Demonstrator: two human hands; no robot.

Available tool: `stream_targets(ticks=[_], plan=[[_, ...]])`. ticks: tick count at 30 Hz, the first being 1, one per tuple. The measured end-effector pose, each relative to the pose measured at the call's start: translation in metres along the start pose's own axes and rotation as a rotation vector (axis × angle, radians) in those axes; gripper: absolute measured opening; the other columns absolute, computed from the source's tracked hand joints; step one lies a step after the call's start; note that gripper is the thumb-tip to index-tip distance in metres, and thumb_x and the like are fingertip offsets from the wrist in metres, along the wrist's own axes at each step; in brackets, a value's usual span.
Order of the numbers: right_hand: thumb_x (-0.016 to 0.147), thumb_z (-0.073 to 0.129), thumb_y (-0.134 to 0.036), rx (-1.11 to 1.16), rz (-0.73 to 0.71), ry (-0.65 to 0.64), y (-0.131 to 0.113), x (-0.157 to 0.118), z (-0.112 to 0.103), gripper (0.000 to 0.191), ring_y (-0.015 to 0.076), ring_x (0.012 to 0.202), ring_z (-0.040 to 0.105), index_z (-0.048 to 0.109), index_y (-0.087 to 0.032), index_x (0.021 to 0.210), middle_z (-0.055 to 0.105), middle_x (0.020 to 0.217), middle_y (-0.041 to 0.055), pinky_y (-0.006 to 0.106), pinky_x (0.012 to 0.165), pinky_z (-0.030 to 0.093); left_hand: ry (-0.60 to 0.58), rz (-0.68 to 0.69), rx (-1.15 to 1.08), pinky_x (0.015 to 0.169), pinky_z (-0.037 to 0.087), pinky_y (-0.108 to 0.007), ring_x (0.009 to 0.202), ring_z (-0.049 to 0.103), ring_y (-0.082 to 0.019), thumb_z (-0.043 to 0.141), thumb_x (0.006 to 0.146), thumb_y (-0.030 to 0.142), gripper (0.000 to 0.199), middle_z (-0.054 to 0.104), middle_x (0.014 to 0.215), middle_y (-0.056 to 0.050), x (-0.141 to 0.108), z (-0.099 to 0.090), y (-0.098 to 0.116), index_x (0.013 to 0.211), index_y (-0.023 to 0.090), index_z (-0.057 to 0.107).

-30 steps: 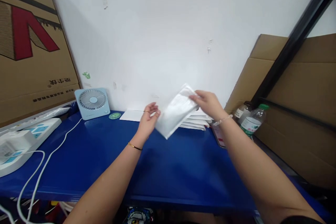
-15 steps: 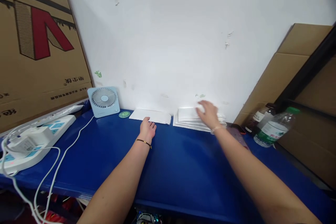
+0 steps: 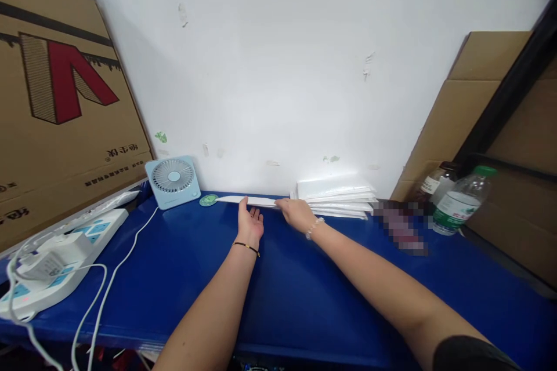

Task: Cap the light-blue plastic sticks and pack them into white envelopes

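A flat white packet [image 3: 266, 202], like a folded paper or envelope, lies along the back of the blue table by the wall, its near edge seen almost side-on. My right hand [image 3: 298, 215] pinches its right end, the fingertips partly hidden behind the hand. At the packet's front edge, my left hand [image 3: 251, 225] is palm up with fingers apart and thumb raised against the edge; it does not visibly grip it. Just right of my right hand sits an uneven stack of similar white packets [image 3: 335, 192], leaning near the wall.
To the left stand a light blue fan [image 3: 173, 181], a green round disc [image 3: 209, 200] and a white power strip [image 3: 93, 237] with plugs and cables. A large cardboard box [image 3: 56, 145] rises behind them. On the right are a green-capped bottle [image 3: 460, 204] and a dark bottle [image 3: 434, 185].
My right hand has moved left from above the stack to the right end of the flat packet and closed on it. My left hand stays at the packet's front. The view has shifted slightly.
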State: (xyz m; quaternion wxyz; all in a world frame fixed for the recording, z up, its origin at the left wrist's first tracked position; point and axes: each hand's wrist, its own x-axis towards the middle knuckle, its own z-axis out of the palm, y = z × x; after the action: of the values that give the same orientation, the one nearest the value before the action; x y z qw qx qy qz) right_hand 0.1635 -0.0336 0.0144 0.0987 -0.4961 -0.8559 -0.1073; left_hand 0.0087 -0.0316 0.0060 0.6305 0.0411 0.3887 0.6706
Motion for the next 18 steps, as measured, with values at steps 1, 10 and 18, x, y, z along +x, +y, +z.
stream_targets(ticks=[1, 10, 18], plan=[[0.095, 0.031, -0.020, 0.041, -0.057, 0.041, 0.005, -0.015, -0.003, 0.035, 0.0210, 0.095, 0.064, 0.051, -0.022, 0.124, 0.064, 0.116, 0.0088, 0.030, 0.075, 0.045, -0.017, 0.001, -0.059, 0.097, 0.044, -0.033, 0.119, 0.051, -0.021, 0.060, 0.075, 0.042, 0.036, 0.056, 0.116, -0.007, 0.000, 0.001, -0.001, 0.104, 0.022, 0.052], [0.066, 0.074, -0.045, 0.654, 0.051, 0.075, 0.050, -0.104, 0.011, 0.099, 0.0289, 0.132, 0.036, 0.021, -0.022, 0.146, 0.032, 0.147, 0.0134, 0.043, 0.106, 0.034, -0.294, 0.335, -0.147, 0.086, 0.048, -0.029, 0.092, 0.063, -0.016, 0.069, 0.071, 0.023, 0.025, 0.064, 0.094, -0.004, -0.036, 0.023, -0.025, 0.093, 0.016, 0.060], [0.051, 0.081, -0.052, 0.844, 0.055, 0.009, 0.056, -0.102, 0.021, 0.117, 0.0298, 0.133, 0.034, 0.022, -0.018, 0.146, 0.035, 0.145, 0.0156, 0.044, 0.111, 0.026, -0.423, 0.514, 0.044, 0.092, 0.046, -0.034, 0.105, 0.059, -0.019, 0.072, 0.071, 0.030, 0.046, 0.063, 0.112, -0.006, -0.071, 0.040, -0.040, 0.113, 0.021, 0.056]])
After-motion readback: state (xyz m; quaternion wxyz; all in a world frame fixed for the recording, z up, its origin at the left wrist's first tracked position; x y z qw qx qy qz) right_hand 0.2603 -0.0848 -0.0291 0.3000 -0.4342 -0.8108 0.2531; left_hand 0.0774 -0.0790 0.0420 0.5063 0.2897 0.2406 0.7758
